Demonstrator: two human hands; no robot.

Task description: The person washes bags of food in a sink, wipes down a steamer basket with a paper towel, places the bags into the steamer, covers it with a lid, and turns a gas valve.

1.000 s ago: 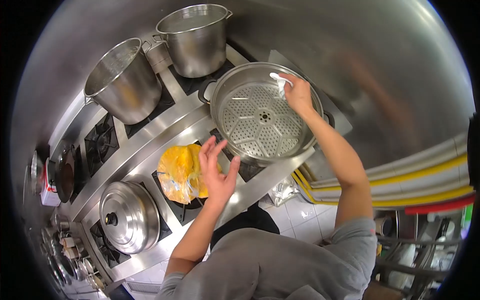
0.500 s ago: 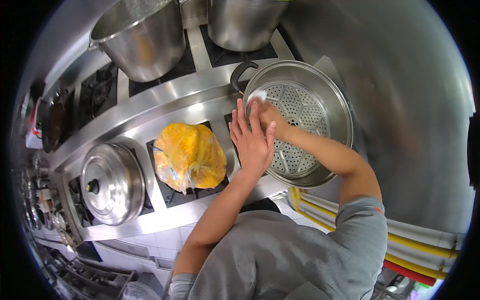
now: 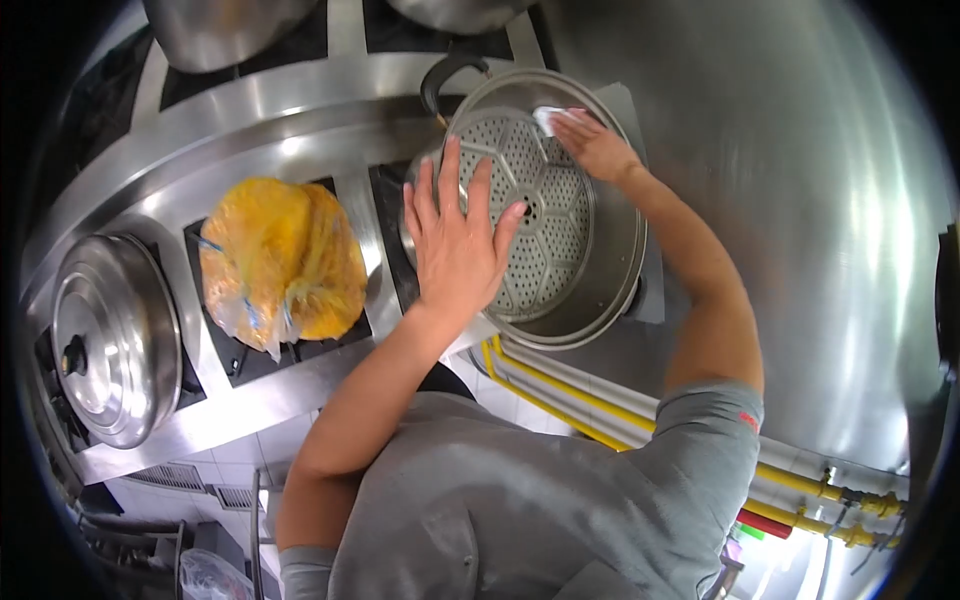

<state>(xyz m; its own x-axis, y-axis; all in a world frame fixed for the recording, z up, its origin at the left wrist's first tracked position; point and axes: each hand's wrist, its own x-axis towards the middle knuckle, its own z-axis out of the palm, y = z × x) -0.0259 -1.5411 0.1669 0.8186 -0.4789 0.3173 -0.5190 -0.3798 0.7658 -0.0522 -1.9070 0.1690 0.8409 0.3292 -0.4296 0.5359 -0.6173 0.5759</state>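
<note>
A wide metal steamer pot (image 3: 612, 262) with a black side handle (image 3: 436, 82) stands on the stove's right end. Inside it lies a round perforated steamer plate (image 3: 556, 238). My right hand (image 3: 598, 148) presses a crumpled white cloth (image 3: 547, 119) against the inside of the pot, near its far wall; whether it is cloth or paper is hard to tell. Fingers spread, my left hand (image 3: 456, 250) is over the near left rim and holds nothing. It covers part of the rim and plate; whether it touches the metal I cannot tell.
Left of the pot, a clear plastic bag of yellow-orange food (image 3: 285, 262) sits on a burner. Farther left is a lidded metal pan (image 3: 118, 335). Large pots (image 3: 228, 28) stand at the back. A metal wall (image 3: 790, 230) rises on the right, with yellow pipes (image 3: 575, 390) below.
My right hand has moved with the white cloth from the pot's left inner side to its far side. My left hand stays spread near the rim. The whole view has shifted.
</note>
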